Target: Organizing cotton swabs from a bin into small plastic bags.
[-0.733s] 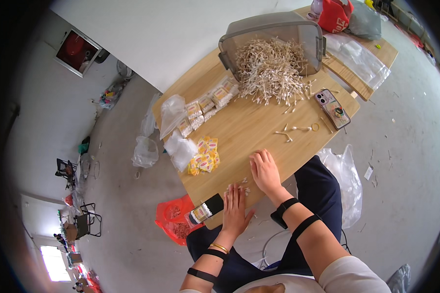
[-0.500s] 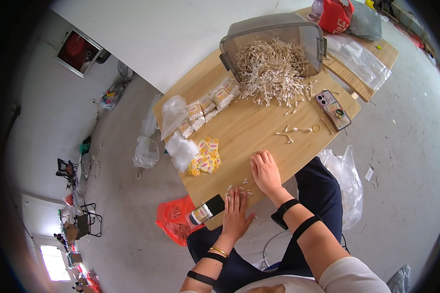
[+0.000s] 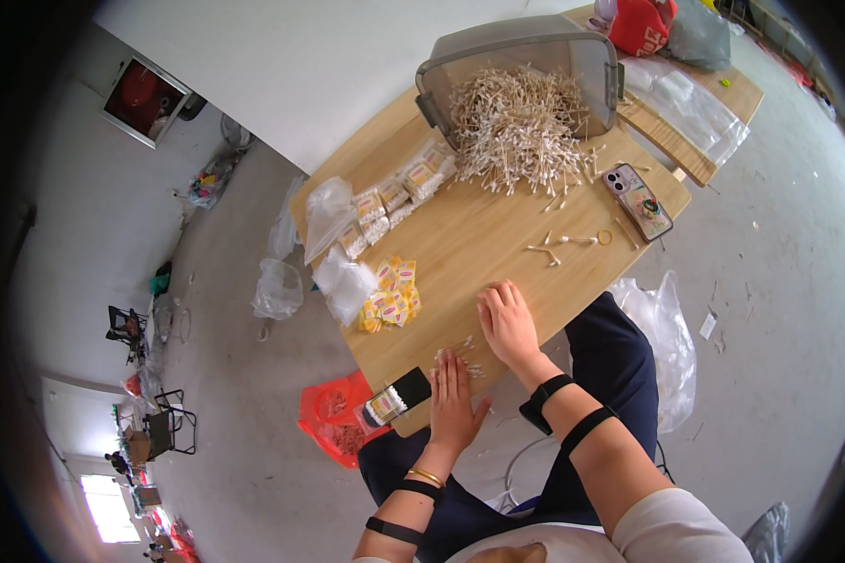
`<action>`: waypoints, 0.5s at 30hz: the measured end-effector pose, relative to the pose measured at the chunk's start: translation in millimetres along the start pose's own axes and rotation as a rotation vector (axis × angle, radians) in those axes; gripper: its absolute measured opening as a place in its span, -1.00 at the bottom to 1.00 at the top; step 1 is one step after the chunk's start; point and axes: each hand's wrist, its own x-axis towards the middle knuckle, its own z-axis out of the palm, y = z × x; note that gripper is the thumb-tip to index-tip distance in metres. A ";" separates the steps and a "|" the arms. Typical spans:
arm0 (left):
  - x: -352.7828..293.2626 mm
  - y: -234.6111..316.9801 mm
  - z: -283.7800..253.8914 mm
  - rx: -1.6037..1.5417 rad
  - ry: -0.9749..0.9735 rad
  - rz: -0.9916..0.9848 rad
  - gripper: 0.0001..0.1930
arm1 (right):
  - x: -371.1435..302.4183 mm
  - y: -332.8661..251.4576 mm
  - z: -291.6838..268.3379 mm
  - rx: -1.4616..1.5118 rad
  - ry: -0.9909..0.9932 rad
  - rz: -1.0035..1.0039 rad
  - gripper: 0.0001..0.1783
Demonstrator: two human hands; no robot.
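Note:
My left hand (image 3: pixel 455 405) lies flat near the table's front left corner, fingers stretched out over a few cotton swabs (image 3: pixel 472 370). Some of those swabs are hidden under its fingers. To its left, a small clear pack of cotton swabs with a yellow-and-white label (image 3: pixel 385 405) rests against a black pad (image 3: pixel 410 388). My right hand (image 3: pixel 510 327) rests palm down on the wooden table (image 3: pixel 469 253), fingers extended and nothing seen in it. Farther left lies a heap of yellow-and-white paper labels (image 3: pixel 392 298).
A tipped grey plastic bin (image 3: pixel 507 42) spills a large pile of cotton swabs (image 3: pixel 521 131). Filled swab packs (image 3: pixel 385 202) and clear bags (image 3: pixel 346 284) line the left side. A phone (image 3: pixel 638 203) lies at the right edge. A red bag (image 3: pixel 333 432) hangs beside the front left corner.
My left hand has slid slightly away from me over the swabs, which now lie less evenly. My right hand stays nearly in place. The whole view has shifted a little.

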 end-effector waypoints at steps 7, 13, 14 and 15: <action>16.1 -1.5 -4.0 0.126 -0.022 -0.031 -0.02 | -0.5 -1.4 0.3 0.016 0.004 0.011 -0.81; 30.2 -6.4 -0.9 0.096 0.030 -0.035 -0.05 | -0.8 -0.9 -0.5 -0.004 0.014 0.000 -0.82; 30.4 -7.0 0.1 0.089 0.041 -0.036 -0.05 | -0.9 -1.2 -0.7 -0.023 0.023 -0.014 -0.85; 30.7 -7.6 1.1 0.081 0.052 -0.037 -0.06 | -0.8 -1.6 -0.8 -0.023 0.023 -0.013 -0.85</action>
